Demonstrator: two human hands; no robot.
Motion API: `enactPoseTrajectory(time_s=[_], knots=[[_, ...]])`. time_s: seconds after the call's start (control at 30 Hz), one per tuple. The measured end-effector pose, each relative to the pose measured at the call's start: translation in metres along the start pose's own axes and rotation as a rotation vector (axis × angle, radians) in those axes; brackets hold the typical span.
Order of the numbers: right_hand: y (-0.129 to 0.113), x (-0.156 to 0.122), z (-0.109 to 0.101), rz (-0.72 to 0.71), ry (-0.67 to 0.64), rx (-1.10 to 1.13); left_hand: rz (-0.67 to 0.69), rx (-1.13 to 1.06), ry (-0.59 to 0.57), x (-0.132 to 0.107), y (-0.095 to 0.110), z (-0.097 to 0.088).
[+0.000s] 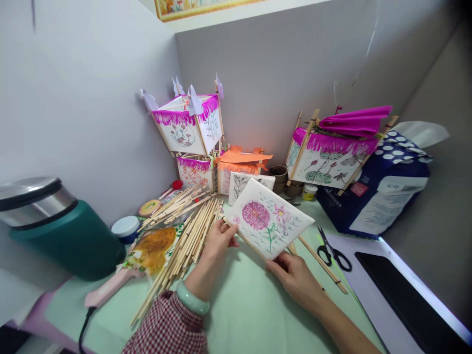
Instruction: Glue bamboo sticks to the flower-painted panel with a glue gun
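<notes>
A white square panel (271,219) with a pink and green flower drawing is held tilted above the green tabletop. My left hand (217,246) pinches a thin wooden stick (249,242) that lies along the panel's lower left edge. At the panel's bottom corner, my right hand (297,278) grips it with the thumb in front; the other fingers are partly hidden behind. Just left of my left hand spreads a pile of wooden sticks (191,241). Close behind the held panel, another white panel with a dark plant drawing (238,184) leans upright, partly covered.
Fringed paper lanterns stand at the back: a purple one (184,130), an orange one (239,160) and another purple one (324,157). Scissors (334,253) and a black phone-like slab (405,295) lie right. A pink glue gun (114,287) and green bottle (66,236) are left.
</notes>
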State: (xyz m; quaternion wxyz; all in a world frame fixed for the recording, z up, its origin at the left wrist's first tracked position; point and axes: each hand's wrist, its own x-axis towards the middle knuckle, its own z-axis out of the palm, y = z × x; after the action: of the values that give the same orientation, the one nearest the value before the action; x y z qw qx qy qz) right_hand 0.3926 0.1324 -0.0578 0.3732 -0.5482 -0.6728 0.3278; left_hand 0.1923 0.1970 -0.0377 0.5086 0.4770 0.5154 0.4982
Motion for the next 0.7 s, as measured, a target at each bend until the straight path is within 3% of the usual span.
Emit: enactPoseTrajectory(time_s=[0.13,0.33,0.7], knots=[[0.002,0.0,-0.014,-0.052,-0.064,-0.123,0.098,0.331,0.1,0.002,0.008,-0.018],[0.009,0.001,-0.021,-0.097,-0.097,-0.31,0.158,0.801,-0.02,-0.005,0.011,-0.023],[0.004,0.002,-0.042,-0.008,-0.177,-0.287,0.192,1.13,-0.122,-0.001,0.011,-0.024]])
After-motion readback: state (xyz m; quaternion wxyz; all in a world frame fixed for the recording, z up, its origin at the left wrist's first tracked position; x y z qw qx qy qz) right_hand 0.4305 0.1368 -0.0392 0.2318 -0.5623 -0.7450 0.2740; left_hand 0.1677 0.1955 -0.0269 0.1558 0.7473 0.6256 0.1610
